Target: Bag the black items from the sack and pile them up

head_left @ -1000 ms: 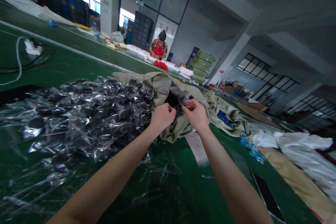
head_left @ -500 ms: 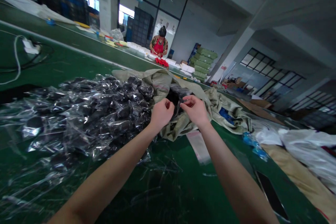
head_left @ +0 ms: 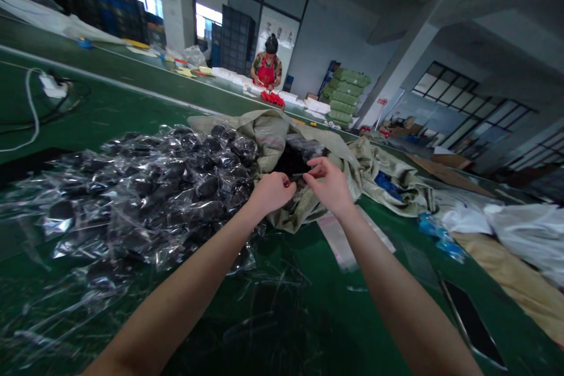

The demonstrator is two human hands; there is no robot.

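Note:
My left hand (head_left: 272, 192) and my right hand (head_left: 328, 186) are held close together over the mouth of a grey-green woven sack (head_left: 273, 135) on the green table (head_left: 132, 106). Both have their fingers curled in a pinch; what they grip is too small to make out, possibly a clear bag. Dark items in plastic show inside the sack's opening (head_left: 294, 158). To the left lies a large pile of black items in clear plastic bags (head_left: 145, 194).
A flat clear bag (head_left: 337, 238) lies under my right wrist. White and tan cloth (head_left: 520, 235) lies at the right, blue plastic (head_left: 434, 229) beside it. A white power strip and cable (head_left: 50, 85) sit far left. A person in a red apron (head_left: 267, 70) works at the far table.
The view has shifted a little; my hands stay together at the sack's mouth, the fingers working slightly. The pile and sack have not moved.

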